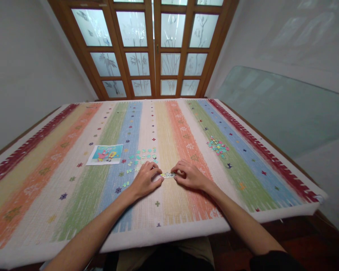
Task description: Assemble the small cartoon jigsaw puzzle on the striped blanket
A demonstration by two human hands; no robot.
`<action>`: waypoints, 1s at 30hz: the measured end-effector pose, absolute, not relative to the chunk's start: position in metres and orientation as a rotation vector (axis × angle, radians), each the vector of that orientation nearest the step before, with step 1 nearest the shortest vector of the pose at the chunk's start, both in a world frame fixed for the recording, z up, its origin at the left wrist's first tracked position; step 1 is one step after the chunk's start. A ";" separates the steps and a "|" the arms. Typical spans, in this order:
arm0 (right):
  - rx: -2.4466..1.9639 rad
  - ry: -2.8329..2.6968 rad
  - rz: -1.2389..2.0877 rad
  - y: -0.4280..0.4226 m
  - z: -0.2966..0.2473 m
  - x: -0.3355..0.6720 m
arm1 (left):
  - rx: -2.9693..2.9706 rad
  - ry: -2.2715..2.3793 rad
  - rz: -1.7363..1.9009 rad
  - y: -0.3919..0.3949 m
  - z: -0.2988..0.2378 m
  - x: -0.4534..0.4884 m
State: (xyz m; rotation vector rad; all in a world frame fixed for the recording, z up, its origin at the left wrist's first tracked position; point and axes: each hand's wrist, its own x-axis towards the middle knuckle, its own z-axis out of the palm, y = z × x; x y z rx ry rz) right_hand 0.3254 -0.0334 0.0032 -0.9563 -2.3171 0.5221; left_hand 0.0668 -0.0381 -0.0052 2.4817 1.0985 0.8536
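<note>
A short strip of joined puzzle pieces [167, 175] lies on the striped cloth between my hands. My left hand [145, 180] rests knuckles up, fingers curled, its fingertips pinching the strip's left end. My right hand [189, 174] is curled too, its fingertips on the strip's right end. Loose blue-green puzzle pieces [139, 158] lie scattered just beyond my left hand. A cartoon reference picture [105, 154] lies flat to the left of them.
A pile of several mixed puzzle pieces [218, 146] sits at the right on the green stripe. The striped cloth [73, 195] covers the whole table. A glass pane [288, 109] leans on the right wall. Wooden frosted-glass doors [155, 49] stand behind.
</note>
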 end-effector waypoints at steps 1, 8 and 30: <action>-0.957 -2.318 0.522 -0.033 0.003 0.325 | 2.481 1.096 0.852 -0.038 -0.005 0.067; -0.948 -2.323 0.517 -0.034 0.002 0.326 | 2.459 1.150 0.931 -0.028 0.008 0.053; -0.968 -2.320 0.550 -0.034 0.003 0.326 | 2.373 1.357 0.980 0.004 0.023 -0.010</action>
